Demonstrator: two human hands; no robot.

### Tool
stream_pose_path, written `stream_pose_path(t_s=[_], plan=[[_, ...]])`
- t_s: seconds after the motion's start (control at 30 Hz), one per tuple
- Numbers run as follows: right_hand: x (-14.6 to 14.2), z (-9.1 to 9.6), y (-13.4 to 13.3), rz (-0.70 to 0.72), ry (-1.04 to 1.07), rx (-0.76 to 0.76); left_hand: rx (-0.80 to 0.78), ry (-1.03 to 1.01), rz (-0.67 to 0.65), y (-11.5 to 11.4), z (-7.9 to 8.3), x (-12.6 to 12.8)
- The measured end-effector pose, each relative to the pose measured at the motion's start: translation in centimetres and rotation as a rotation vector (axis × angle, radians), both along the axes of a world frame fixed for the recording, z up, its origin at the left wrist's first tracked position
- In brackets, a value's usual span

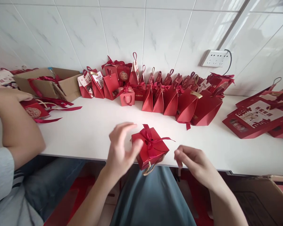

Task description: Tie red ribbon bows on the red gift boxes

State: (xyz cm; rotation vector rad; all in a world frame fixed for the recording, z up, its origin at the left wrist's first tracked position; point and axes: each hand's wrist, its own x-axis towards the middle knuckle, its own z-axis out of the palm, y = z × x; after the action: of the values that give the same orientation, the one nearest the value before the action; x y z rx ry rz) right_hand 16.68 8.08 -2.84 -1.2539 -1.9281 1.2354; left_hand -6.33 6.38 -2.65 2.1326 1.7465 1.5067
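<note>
A small red gift box [160, 145] sits at the table's near edge, a dark red ribbon bow [149, 141] tied on its lid and a twisted cord handle [149, 169] hanging over the edge. My left hand [122, 146] is at its left side, fingers apart in a loose curve, the thumb over the lid; whether the thumb touches it I cannot tell. To the right of the box, apart from it, my right hand [191, 158] has curled fingers with thumb and index tips close together, and nothing shows between them.
Several red gift boxes [171, 102] line the back of the white table [96, 131] by the tiled wall. An open cardboard box [72, 83] stands back left. At left, a co-worker's arm [21, 125] reaches over another red box [34, 110]. More gift boxes [254, 119] are at right.
</note>
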Motion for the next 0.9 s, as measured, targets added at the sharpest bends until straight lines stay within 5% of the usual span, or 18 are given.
stream_pose_path(t_s=[0.1,0.27,0.43,0.63,0.77,0.9], plan=[[-0.6,-0.9,0.9,-0.153,-0.010,0.089,-0.248,0.101,-0.126,-1.8,-0.4,1.0],[-1.6,-0.8,-0.8,0.056,0.018,-0.013,-0.431,0.195,-0.199,-1.7,-0.4,-1.9],[-1.1,0.1,-2.1,0.427,0.105,-0.114,-0.313,0.044,-0.022,-1.4,0.1,-5.8],[-2.8,0.2,1.1,-0.042,0.031,0.054,-0.238,0.021,-0.112,-0.1,0.3,-4.2],[-5.8,-0.2,0.8,0.207,0.057,-0.110,-0.265,0.029,-0.187,0.8,-0.3,-3.3],[-7.9,-1.4,-0.6,0.178,0.140,-0.158,-0.273,0.022,-0.222,1.0,-0.7,-3.3]])
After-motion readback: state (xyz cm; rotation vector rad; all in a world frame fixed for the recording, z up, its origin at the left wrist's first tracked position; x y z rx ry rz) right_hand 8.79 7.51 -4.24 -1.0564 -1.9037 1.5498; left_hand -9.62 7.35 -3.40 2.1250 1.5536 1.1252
